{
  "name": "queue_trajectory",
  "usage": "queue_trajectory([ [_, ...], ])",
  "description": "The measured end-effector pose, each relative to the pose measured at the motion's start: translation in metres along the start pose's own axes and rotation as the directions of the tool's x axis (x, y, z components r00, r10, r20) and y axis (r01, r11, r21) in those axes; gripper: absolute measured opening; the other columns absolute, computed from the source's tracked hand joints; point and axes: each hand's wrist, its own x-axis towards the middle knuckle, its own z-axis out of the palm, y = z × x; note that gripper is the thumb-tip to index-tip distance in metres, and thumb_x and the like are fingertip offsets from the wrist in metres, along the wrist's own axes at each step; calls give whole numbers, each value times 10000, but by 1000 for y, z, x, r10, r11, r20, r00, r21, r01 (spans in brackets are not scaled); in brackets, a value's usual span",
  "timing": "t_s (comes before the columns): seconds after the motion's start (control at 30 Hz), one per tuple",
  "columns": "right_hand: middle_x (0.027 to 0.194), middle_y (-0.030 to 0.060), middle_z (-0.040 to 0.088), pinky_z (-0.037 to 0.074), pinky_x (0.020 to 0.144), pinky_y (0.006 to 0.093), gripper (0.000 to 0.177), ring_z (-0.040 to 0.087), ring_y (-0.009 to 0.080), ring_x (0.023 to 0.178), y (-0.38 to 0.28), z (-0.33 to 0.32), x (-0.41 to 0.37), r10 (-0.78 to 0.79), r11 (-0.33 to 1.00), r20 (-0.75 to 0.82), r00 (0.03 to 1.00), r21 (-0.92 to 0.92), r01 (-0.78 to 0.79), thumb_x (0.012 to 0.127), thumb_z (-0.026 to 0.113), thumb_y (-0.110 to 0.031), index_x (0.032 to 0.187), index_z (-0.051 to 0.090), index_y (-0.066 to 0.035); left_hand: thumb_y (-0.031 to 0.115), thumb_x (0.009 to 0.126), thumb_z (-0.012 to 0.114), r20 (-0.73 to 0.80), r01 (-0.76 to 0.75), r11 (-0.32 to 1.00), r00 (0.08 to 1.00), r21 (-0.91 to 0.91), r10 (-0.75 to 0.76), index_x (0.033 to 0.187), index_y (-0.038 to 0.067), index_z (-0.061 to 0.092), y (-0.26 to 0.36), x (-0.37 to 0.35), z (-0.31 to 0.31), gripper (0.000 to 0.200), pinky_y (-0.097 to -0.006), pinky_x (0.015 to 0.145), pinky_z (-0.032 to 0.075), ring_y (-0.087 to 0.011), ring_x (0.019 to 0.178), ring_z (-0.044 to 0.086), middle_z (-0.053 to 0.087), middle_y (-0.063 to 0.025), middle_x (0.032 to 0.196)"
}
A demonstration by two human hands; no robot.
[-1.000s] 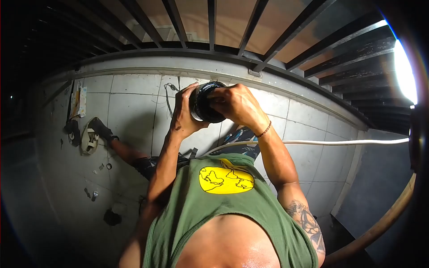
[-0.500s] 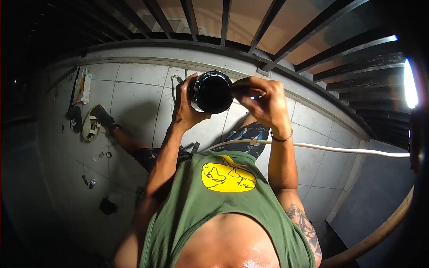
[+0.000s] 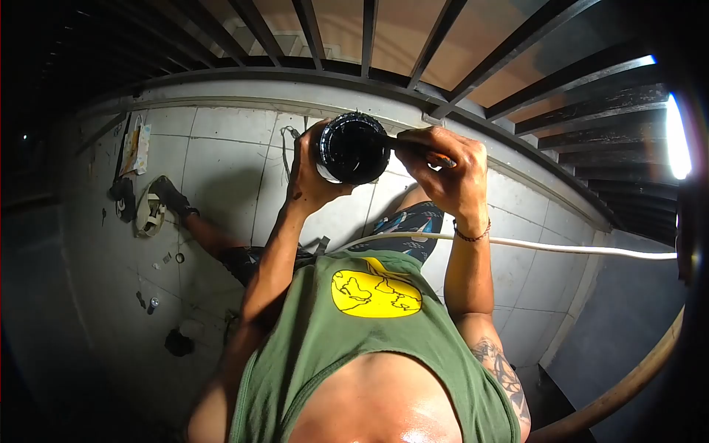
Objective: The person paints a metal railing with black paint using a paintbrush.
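"Black stuff (image 3: 347, 164), shiny, coats the inside of that pot (image 3: 341, 179). Which step are we watching?"

"Dipping or stirring, I'd say. See the right hand (image 3: 453, 173)? Its fingers are pinched round a dark-handled tool (image 3: 399, 143), maybe a brush; I can't make out the end in all that darkness."

"And the left hand (image 3: 309, 173)?"

"That grip is curled round the pot, along the side away from the tool. The mouth is turned up towards the face, well above the tiled floor (image 3: 221, 140)."

"So where's the tool from the right grip?"

"It juts from the fingertips across the rim, on that hand's side, and into the opening. The knuckles stay outside, just beside the pot."

"What does the next move call for?"

"Steady left fingers and a light right wrist, I reckon. Tip that pot carelessly and it could spill."
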Motion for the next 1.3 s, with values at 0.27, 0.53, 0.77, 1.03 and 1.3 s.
queue_trajectory([
  [0.27, 678, 61, 568, 477, 590, 347, 250, 576, 249, 622, 25, 15, -4, -340, 917, 85, 937, -192, 350, 683, 721, -64, 921, 646, -67, 146, 379, 912, 148, 131, 990, 981, -52, -123, 1252, 21, 401, 14, 8, -8, 1019, -379, 946, 437, -312, 1083, 535, 519, -152, 1158],
  [0.53, 683, 11, 512, 429, 583, 309, 236, 539, 179, 641, 21, 19, -3, -425, 825, 151, 892, -340, 451, 706, 702, -118, 928, 630, -85, 161, 377, 915, 237, 118, 993, 966, -31, -107, 1235, 26, 431, 19, 19, -20, 994, -368, 949, 428, -295, 1091, 525, 524, -134, 1139],
  [0.77, 695, 6, 509, 419, 581, 300, 249, 534, 171, 644, 23, 23, -3, -452, 819, 108, 885, -342, 460, 700, 697, -131, 935, 627, -87, 161, 365, 917, 205, 118, 991, 973, -55, -104, 1227, 24, 442, 25, 22, -23, 994, -367, 944, 431, -290, 1084, 530, 527, -126, 1142],
  [1.03, 709, 16, 528, 425, 591, 303, 292, 547, 184, 662, 27, 21, -2, -454, 831, 62, 889, -331, 447, 672, 718, -126, 949, 634, -88, 140, 368, 913, 181, 71, 997, 981, -19, -66, 1233, 25, 431, 26, 23, -22, 997, -365, 934, 435, -293, 1075, 535, 531, -133, 1139],
  [1.3, 792, 92, 652, 488, 604, 311, 272, 619, 213, 669, 25, 20, -1, -419, 863, 27, 908, -298, 407, 659, 747, -32, 917, 660, -30, 79, 399, 894, 160, 50, 998, 986, -26, -45, 1273, 40, 381, 26, 25, -21, 1014, -373, 955, 425, -309, 1113, 515, 522, -143, 1178],
])
